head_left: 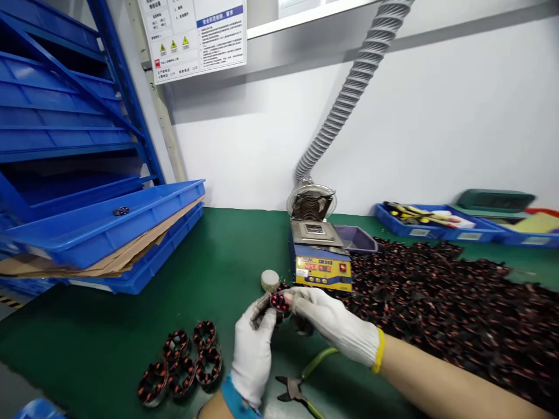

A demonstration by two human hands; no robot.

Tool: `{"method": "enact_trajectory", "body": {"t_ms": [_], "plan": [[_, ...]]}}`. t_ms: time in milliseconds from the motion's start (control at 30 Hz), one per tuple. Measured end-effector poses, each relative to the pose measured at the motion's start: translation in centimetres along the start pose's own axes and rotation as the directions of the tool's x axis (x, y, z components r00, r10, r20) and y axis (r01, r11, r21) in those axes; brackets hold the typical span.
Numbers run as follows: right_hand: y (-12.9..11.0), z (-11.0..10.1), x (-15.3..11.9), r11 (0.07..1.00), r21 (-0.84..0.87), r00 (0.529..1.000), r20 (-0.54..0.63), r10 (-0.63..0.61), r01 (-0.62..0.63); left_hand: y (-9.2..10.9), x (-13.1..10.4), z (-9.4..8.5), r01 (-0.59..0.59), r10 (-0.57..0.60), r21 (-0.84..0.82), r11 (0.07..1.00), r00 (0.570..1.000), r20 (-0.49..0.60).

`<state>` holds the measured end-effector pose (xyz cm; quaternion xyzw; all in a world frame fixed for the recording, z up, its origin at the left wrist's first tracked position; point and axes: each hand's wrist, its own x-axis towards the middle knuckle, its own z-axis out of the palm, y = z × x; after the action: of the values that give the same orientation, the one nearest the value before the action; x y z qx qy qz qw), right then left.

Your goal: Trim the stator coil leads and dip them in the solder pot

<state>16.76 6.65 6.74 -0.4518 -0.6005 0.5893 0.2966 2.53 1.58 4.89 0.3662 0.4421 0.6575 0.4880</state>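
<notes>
From the head camera, both hands come together low in the middle: the gloved left hand [253,349] curls closed, thumb and fingers pinching a small copper-wound ring [279,302], while the gloved right hand [336,320] has its fingers drawn together at the ring's right edge, and whether they grip it I can't tell. Reading the clock from that ring, a round white-topped container [270,280] is just beside it at eleven; between one and two, here's the blue-and-yellow machine [323,270], its panel lettered what looks like CM 553, red digits seeming to say 4253, then 4 and 0. The grey ribbed hose [349,96] climbs toward one. Up at eleven hangs a notice [196,41] in Chinese: three yellow warning triangles, a blue heading starting 安全 and ending 要求, fine print too small to read. Blue trays with white labels [421,232] at two, their wording illegible; a dark heap of wound parts [441,308] spreads across three; green-handled pliers [294,389] between five and six; five more rings [181,377] bunch at eight; a big blue tray [161,203] at ten.
</notes>
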Motion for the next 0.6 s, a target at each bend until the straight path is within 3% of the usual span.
{"method": "enact_trajectory", "body": {"t_ms": [100, 200, 300, 367, 467, 600], "plan": [[-0.3, -0.7, 0.1, 0.996, 0.063, 0.998, 0.014, 0.061, -0.061, 0.2, -0.2, 0.3, 0.032, -0.035, 0.038, 0.999, 0.997, 0.075], [-1.4, -3.4, 1.4, 0.982, -0.183, 0.976, -0.216, 0.008, -0.049, 0.0, -0.4, 0.4, 0.088, -0.094, 0.098, 0.991, 0.994, 0.061], [-3.4, -8.2, 3.7, 0.924, -0.369, 0.878, -0.470, -0.092, -0.100, -0.6, -0.6, 0.2, 0.072, -0.089, 0.233, 0.970, 0.994, 0.062], [-4.9, -11.6, 5.5, 0.889, -0.427, 0.809, -0.574, -0.127, -0.164, -1.1, -0.9, 0.0, -0.009, -0.042, 0.352, 0.936, 0.990, 0.136], [-6.4, -15.0, 7.8, 0.829, -0.496, 0.738, -0.655, -0.164, -0.256, -2.0, -1.6, -0.3, -0.242, 0.130, 0.499, 0.832, 0.960, 0.249], [-6.6, -16.2, 9.9, 0.751, -0.573, 0.723, -0.664, -0.190, -0.329, -3.6, -2.5, -0.8, -0.530, 0.366, 0.595, 0.605, 0.848, 0.384]]}}
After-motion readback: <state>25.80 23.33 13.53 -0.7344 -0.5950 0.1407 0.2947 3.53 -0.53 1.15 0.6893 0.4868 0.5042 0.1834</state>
